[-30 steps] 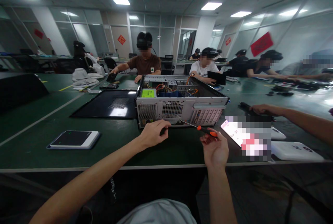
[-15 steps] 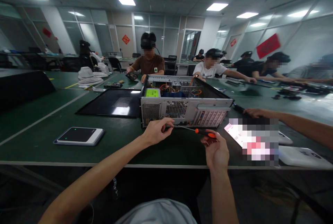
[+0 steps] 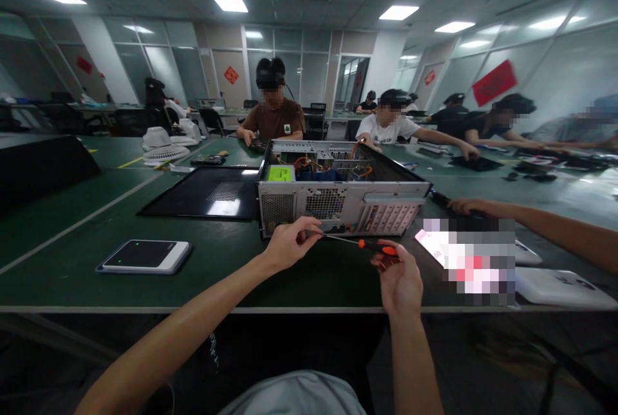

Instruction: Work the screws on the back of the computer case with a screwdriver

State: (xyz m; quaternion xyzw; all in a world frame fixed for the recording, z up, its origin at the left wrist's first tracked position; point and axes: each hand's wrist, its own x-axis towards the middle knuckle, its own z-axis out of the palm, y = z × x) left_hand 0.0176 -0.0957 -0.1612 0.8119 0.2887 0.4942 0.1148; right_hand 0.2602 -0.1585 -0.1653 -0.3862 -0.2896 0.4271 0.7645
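My right hand (image 3: pixel 402 280) is closed around the black and orange handle of a screwdriver (image 3: pixel 379 247). The thin metal shaft points left, its tip reaching my left hand (image 3: pixel 292 243). The left fingers are pinched together at that tip; whatever lies between them is too small to make out. Just behind both hands lies a computer case (image 3: pixel 333 204) on its side, its rear panel with vents and slot covers facing me. Its upper side is uncovered, showing cables and a power supply with a yellow-green label (image 3: pixel 280 174).
A black side panel (image 3: pixel 203 193) lies left of the case. A white and black device (image 3: pixel 145 255) sits nearer on the left. Phones (image 3: pixel 562 286) lie at right, where another person's hand (image 3: pixel 466 205) grips a dark tool. Co-workers sit across the table.
My hands and the screwdriver keep nearly the same pose, while the view shifts slightly. The person opposite has lowered the dark part in their hands; the co-worker at right has moved a hand.
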